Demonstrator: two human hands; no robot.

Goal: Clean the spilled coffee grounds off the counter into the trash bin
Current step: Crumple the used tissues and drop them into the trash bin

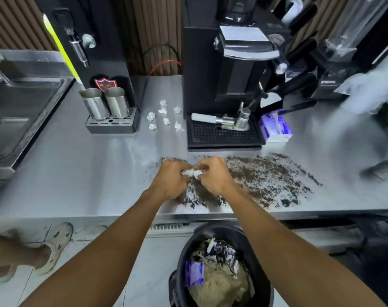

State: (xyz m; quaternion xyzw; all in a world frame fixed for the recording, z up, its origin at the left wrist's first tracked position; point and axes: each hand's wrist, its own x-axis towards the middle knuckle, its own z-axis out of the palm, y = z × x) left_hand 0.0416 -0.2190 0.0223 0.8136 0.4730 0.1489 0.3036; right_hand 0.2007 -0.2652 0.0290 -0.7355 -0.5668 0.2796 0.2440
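Note:
Dark coffee grounds [268,173] lie scattered over the steel counter [95,173] near its front edge, mostly to the right of my hands. My left hand [169,181] and my right hand [213,176] meet above the grounds, both pinching one crumpled white tissue [192,172] between them. A black trash bin [224,269], full of paper and wrappers, stands on the floor just below the counter edge, between my forearms.
Several crumpled tissue balls [164,117] lie behind, between a drip tray with two steel pitchers [110,105] and the black grinder with its tray [224,134]. A purple tissue pack [276,128] sits right of the tray. A sink [15,111] is at left. Someone's foot [55,247] is on the floor.

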